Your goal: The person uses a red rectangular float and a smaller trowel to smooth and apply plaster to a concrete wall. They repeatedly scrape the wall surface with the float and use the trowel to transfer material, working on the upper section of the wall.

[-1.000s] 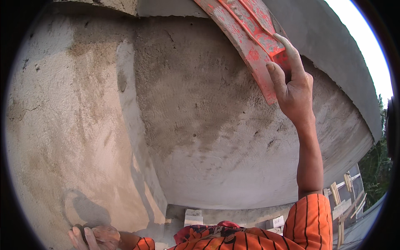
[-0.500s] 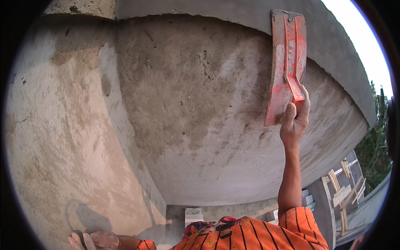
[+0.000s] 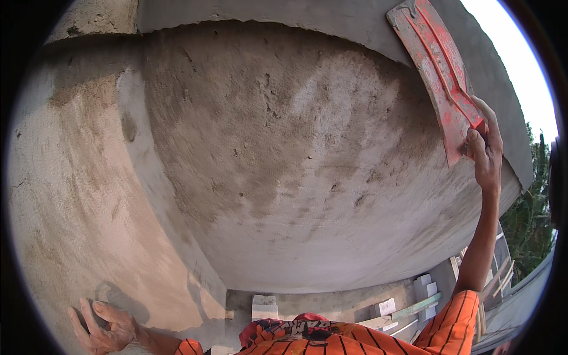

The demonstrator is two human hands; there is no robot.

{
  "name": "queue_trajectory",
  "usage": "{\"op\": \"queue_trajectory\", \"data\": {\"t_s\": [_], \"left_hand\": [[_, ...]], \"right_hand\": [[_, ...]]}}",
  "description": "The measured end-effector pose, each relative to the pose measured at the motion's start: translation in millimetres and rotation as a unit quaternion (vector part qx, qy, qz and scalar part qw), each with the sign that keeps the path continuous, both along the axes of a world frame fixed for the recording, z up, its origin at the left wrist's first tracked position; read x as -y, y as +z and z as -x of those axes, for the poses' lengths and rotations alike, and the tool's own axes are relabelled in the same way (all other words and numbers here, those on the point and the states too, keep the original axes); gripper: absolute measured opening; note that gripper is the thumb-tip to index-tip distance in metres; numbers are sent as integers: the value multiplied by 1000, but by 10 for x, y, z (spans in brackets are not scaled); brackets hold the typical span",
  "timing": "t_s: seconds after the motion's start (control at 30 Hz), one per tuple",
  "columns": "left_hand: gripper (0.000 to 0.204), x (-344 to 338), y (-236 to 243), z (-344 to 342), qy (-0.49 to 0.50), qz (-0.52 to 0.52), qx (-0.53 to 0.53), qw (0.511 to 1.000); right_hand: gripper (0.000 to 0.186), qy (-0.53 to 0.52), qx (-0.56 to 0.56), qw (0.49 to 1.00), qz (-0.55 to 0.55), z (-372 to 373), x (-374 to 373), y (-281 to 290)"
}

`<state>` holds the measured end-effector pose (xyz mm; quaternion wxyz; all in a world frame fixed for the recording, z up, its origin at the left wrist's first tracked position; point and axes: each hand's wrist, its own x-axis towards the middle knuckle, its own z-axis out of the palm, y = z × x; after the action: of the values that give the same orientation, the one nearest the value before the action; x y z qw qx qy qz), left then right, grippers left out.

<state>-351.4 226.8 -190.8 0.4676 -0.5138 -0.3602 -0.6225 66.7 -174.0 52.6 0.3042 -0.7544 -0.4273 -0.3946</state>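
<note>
My right hand (image 3: 488, 154) grips the handle of a red plastering float (image 3: 429, 59) smeared with grey mortar. The float lies tilted over the smooth dark-grey plaster band (image 3: 278, 15) at the upper right, its lower end over the rougher, stained wall (image 3: 266, 142). My left hand (image 3: 100, 325) is at the lower left with fingers spread, at the pale side surface (image 3: 77, 201), holding nothing that I can see.
Pale blocks (image 3: 426, 290) and planks (image 3: 408, 309) lie along the bottom right, near wooden slats (image 3: 503, 278). Green foliage (image 3: 529, 207) and bright sky show beyond the band's edge at the right. A narrow grey strip (image 3: 160, 189) runs down between the two wall surfaces.
My right hand and the float first dropped lower, then moved right and up, the float tilting again. My left hand has risen slightly and moved left. The view has shifted.
</note>
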Motion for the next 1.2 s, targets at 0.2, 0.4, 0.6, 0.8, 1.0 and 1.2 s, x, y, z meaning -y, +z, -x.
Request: {"op": "queue_trajectory", "data": {"t_s": [0.2, 0.4, 0.6, 0.8, 1.0, 1.2], "left_hand": [[8, -40, 52, -19, 78, 48, 17, 996], [11, -108, -57, -6, 5, 58, 33, 998], [14, 2, 0, -802, -187, 15, 25, 982], [25, 300, -120, -2172, -380, 60, -58, 921], [24, 73, -796, -1209, -306, 183, 46, 933], [24, 513, -295, -2179, -482, 120, -28, 867]], "right_hand": [[49, 50, -50, 993, 91, -94, 223, 268], [52, 23, 3, 982, 185, -205, 548, 439], [44, 7, 161, 954, 252, -239, 236, 609], [28, -15, 167, 942, 291, 17, -413, 801], [29, -66, 233, 938, 250, -210, 56, 694], [28, 30, 178, 950, 254, 39, -683, 750]]}}
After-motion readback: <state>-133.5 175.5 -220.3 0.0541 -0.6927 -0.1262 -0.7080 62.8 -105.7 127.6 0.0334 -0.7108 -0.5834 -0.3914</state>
